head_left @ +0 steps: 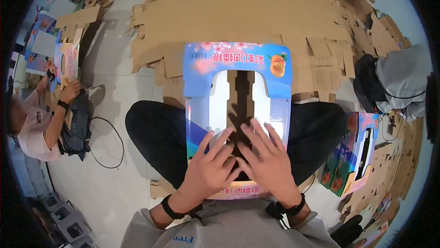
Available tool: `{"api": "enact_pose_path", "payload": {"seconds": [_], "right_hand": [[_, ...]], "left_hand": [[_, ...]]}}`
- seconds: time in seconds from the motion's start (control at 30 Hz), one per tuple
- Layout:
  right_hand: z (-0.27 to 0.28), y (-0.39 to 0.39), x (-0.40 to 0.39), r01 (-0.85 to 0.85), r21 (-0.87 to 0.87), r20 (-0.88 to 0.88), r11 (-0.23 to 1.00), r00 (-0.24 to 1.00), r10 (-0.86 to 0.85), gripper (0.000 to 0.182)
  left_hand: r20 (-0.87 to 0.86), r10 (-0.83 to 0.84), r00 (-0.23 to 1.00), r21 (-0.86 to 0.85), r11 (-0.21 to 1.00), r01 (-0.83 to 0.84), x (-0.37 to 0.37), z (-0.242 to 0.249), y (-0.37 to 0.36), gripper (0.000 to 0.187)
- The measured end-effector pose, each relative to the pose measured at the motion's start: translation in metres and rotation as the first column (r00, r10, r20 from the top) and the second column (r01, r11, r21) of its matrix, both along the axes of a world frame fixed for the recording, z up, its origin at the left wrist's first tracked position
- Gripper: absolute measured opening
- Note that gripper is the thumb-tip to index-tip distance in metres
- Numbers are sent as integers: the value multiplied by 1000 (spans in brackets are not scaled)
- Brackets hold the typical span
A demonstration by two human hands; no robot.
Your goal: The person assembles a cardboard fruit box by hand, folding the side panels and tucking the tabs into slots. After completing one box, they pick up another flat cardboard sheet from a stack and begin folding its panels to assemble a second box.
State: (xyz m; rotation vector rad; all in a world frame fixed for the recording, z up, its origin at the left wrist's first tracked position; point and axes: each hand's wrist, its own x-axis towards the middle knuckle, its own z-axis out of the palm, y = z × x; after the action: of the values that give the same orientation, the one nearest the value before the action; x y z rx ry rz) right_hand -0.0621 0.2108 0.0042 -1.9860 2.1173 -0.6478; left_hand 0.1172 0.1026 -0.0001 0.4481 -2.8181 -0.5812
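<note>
A printed cardboard fruit box [237, 58] with peach pictures, pink blossoms and Chinese lettering lies between my crossed legs. A cut-out in its upper face shows white inner panels and a brown strip of cardboard in shadow. My left hand [211, 166] is over the near left part of the box, its fingers spread toward the white panel. Across from it, my right hand [268, 158] is over the near right part, fingers stretched out and apart. The thumbs come close together above the dark middle strip. Neither hand grips anything.
Flattened brown cardboard [243, 12] covers the floor ahead. Similar printed boxes [350, 154] stand on my right. On the left a seated person [41, 124] handles another printed box [68, 60], near a black cable [123, 149]. Another person in grey [401, 76] sits at the right.
</note>
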Motion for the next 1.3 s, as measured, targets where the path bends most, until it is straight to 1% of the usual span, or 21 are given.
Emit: {"api": "enact_pose_path", "payload": {"seconds": [0.07,0.1,0.2,0.3,0.37,0.4,0.47,0.5,0.6,0.63,0.73,0.77,0.87,0.9,1.0,1.1,1.17,1.27,1.3], "right_hand": [[-13,2,-7,-101,48,-24,994,995,102,15],[-15,2,-8,-119,-11,-32,993,992,119,20],[-6,4,-10,-174,41,17,984,985,173,17],[-19,-1,-13,-157,20,50,987,987,156,16],[-19,-1,-19,-188,45,49,981,981,186,14],[-19,0,-21,-195,58,49,979,980,192,14],[-20,-3,-22,-172,9,64,985,983,171,27],[-20,-4,-22,-162,-15,71,987,984,162,35],[-12,-9,-17,-63,11,116,998,991,61,57],[-14,-7,-17,-56,22,112,998,992,53,73],[-15,-10,-13,177,-22,59,984,983,-175,86],[-23,-11,-16,204,-54,-5,977,979,-205,110],[-16,-24,-19,321,-46,-20,946,947,-322,107],[-20,-28,-22,339,-19,-24,941,940,-339,113],[-26,-29,-24,346,-15,-10,938,938,-347,114],[-12,-31,-19,368,89,-65,926,930,-363,112],[-11,-31,-15,368,74,-38,927,930,-366,112],[-19,-29,-11,384,52,-19,922,923,-384,111],[-21,-28,-11,389,46,-18,920,921,-389,111]], "left_hand": [[25,-80,996,-25,996,81,5,-8,-9,23],[19,-85,996,17,996,84,7,-3,-10,23],[25,-183,983,81,980,180,15,-6,-19,23],[29,-191,981,60,980,189,12,-10,-25,24],[58,-191,980,59,980,188,13,-12,-27,18],[71,-200,977,60,979,196,12,-11,-28,20],[38,26,999,20,999,-27,4,2,-23,47],[18,140,990,5,990,-140,0,6,-21,62],[165,305,938,-43,952,-302,-18,-1,-37,105],[154,359,920,8,931,-365,-23,0,-45,107],[84,373,924,13,927,-375,-28,-7,-54,105],[72,360,930,18,932,-362,-29,-10,-55,105],[48,325,944,15,945,-326,-27,-16,-60,103],[45,315,948,10,949,-316,-27,-17,-61,102],[77,332,940,4,943,-333,-27,-12,-54,100],[122,330,936,15,942,-334,-31,-4,-35,97],[145,314,938,18,947,-320,-32,-4,-30,95],[183,332,925,-9,942,-336,-27,0,-35,96],[168,319,933,31,944,-328,-27,2,-37,95]]}}
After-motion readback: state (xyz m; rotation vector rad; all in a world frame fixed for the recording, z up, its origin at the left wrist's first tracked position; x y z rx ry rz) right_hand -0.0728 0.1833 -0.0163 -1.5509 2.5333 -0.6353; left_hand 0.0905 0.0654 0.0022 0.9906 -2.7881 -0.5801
